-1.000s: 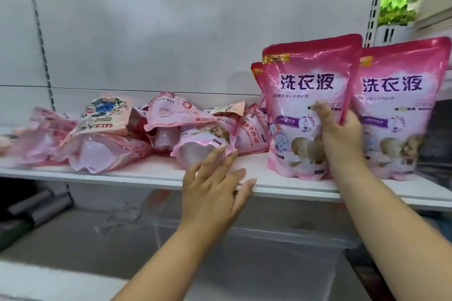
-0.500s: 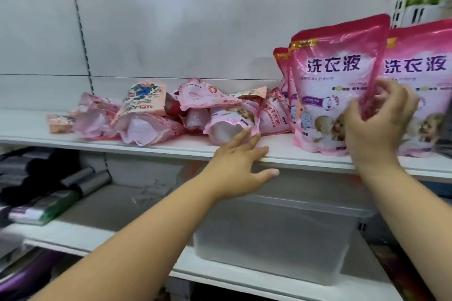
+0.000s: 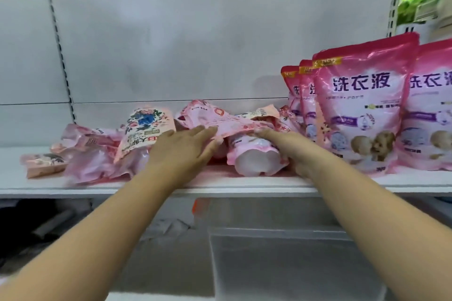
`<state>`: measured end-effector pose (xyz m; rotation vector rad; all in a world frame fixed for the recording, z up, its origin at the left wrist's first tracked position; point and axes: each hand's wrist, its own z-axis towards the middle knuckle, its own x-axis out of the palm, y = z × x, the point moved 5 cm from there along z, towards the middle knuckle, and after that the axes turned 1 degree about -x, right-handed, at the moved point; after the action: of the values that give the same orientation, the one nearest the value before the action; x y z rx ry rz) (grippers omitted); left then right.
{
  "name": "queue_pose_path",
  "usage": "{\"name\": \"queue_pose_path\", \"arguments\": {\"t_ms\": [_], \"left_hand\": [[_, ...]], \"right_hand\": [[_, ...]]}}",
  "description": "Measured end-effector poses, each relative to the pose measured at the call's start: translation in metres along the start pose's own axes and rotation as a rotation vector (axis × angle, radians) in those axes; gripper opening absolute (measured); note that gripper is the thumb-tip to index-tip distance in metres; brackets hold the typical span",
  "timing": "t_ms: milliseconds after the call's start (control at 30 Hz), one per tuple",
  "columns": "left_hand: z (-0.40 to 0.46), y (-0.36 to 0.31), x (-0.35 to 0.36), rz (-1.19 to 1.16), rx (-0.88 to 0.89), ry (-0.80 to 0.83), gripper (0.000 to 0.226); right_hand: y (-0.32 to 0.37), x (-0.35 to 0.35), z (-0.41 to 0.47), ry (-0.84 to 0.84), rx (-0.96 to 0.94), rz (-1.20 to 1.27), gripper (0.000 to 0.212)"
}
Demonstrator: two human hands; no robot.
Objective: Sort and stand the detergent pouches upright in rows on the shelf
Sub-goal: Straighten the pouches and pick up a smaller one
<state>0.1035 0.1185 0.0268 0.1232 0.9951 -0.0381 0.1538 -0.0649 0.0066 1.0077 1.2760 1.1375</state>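
Head view, left to right. Flat heap of crumpled pink plastic pouches (image 3: 97, 154) on white metal shelf (image 3: 171, 186). My left hand (image 3: 182, 151), fingers spread flat, grips nothing. Fallen pink pouch, white base forward (image 3: 254, 159), between hands. My right hand (image 3: 291, 151): grip cannot tell. Upright pink pouch row (image 3: 359, 110) at right, rightmost cut off. I advise lifting by top seam, standing beside row.
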Motion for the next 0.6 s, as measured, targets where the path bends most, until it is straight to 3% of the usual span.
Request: {"name": "queue_pose_path", "arguments": {"t_ms": [67,167,300,600], "left_hand": [[0.002,0.000,0.000,-0.024,-0.009,-0.062,0.052],[0.005,0.002,0.009,-0.056,-0.033,-0.130,0.050],[0.006,0.011,0.016,-0.068,-0.047,-0.171,0.087],[0.004,0.015,0.015,-0.137,-0.042,-0.126,0.091]], "right_hand": [[0.002,0.001,0.004,-0.001,0.031,0.041,0.030],[0.000,-0.003,0.004,-0.043,0.048,0.056,0.023],[0.001,-0.005,-0.001,-0.011,0.087,0.176,0.005],[0.023,-0.033,-0.050,0.030,-0.116,0.202,0.032]]}}
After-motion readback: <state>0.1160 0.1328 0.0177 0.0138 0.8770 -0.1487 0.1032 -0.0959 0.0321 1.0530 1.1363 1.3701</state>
